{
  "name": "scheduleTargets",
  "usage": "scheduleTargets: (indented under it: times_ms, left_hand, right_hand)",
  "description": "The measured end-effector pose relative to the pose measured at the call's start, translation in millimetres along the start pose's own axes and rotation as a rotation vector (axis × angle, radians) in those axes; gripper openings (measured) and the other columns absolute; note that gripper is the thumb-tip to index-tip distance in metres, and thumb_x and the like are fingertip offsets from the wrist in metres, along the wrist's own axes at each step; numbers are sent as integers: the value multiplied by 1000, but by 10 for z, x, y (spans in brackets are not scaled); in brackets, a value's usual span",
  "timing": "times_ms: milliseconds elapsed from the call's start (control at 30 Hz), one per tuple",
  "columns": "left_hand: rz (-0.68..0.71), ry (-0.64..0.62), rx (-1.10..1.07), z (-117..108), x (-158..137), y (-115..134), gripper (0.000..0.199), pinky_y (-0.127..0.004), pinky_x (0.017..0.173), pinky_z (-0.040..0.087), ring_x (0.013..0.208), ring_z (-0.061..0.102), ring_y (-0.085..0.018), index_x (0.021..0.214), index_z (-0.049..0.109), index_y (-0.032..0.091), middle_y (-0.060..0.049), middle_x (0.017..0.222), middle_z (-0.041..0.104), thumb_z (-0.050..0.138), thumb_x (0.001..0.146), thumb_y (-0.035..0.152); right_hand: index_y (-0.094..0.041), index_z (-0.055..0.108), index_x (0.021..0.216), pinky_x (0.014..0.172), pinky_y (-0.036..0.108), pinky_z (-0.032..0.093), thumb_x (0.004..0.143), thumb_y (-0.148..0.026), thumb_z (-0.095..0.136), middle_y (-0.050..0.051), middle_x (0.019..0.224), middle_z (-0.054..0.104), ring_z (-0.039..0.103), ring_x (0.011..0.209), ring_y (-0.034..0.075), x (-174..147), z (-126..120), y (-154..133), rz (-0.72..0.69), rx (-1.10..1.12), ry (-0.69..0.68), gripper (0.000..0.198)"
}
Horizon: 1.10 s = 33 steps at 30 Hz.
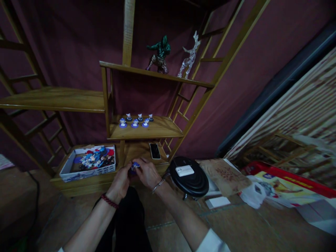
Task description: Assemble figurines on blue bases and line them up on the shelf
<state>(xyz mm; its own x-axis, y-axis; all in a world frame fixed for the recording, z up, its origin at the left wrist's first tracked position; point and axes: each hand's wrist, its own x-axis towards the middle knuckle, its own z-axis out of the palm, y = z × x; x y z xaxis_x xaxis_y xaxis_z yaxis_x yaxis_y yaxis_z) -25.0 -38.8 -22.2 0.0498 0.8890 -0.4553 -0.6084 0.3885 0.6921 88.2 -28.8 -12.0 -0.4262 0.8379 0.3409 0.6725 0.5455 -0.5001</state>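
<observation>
Both of my hands meet in front of the bottom shelf and grip one small blue-based figurine (135, 165) between them. My left hand (121, 182) wears a red bead bracelet; my right hand (148, 173) wears a thin metal bangle. Several similar little figurines (135, 120) stand in two rows on the middle wooden shelf (160, 132). A white box (89, 171) full of more small figures rests on the bottom shelf, left of my hands. A black phone (154, 151) lies flat just beyond my right hand.
A green figure statue (159, 54) and a clear glass deer (189, 57) stand on the upper shelf. A round black device (189, 176) sits on the floor to the right, beside a brown paper bag (225, 175), white plastic and a red box (288, 182).
</observation>
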Motion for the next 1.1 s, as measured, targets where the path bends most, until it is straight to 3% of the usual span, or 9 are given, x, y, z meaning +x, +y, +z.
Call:
scheduleTargets:
  times_ms: [300, 500, 633, 1100]
  left_hand:
    - [-36, -55, -45, -40, -42, -11, 14, -29, 53, 51, 56, 57, -13, 76, 55, 13, -3, 65, 59, 43, 80, 16]
    - [-35, -128, -107, 4, -47, 109, 18, -32, 61, 52, 60, 59, -13, 78, 55, 11, -5, 70, 62, 40, 83, 18]
    - [-38, -188, -139, -10, -48, 177, 20, -36, 70, 51, 67, 60, -15, 75, 56, 10, -8, 73, 63, 39, 83, 18]
    - [-54, -215, -150, -69, -53, 222, 20, -37, 76, 49, 69, 60, -15, 75, 58, 8, -10, 75, 63, 40, 81, 14]
  right_hand:
    - [-21, 53, 100, 78, 25, 41, 76, -13, 48, 3, 93, 55, 52, 86, 13, 13, -119, -20, -42, -15, -114, 26]
    - [-23, 47, 110, 80, 27, 41, 73, -16, 55, 2, 98, 58, 54, 87, 13, 71, -197, -22, 41, 60, -20, 38]
    - [-22, 51, 101, 74, 27, 43, 71, -19, 57, -1, 88, 60, 56, 78, 12, 125, -219, -12, 88, 107, 28, 31]
    - [-23, 54, 98, 77, 27, 43, 70, -17, 58, -1, 90, 61, 56, 81, 12, 154, -256, -74, 54, 111, 9, 29]
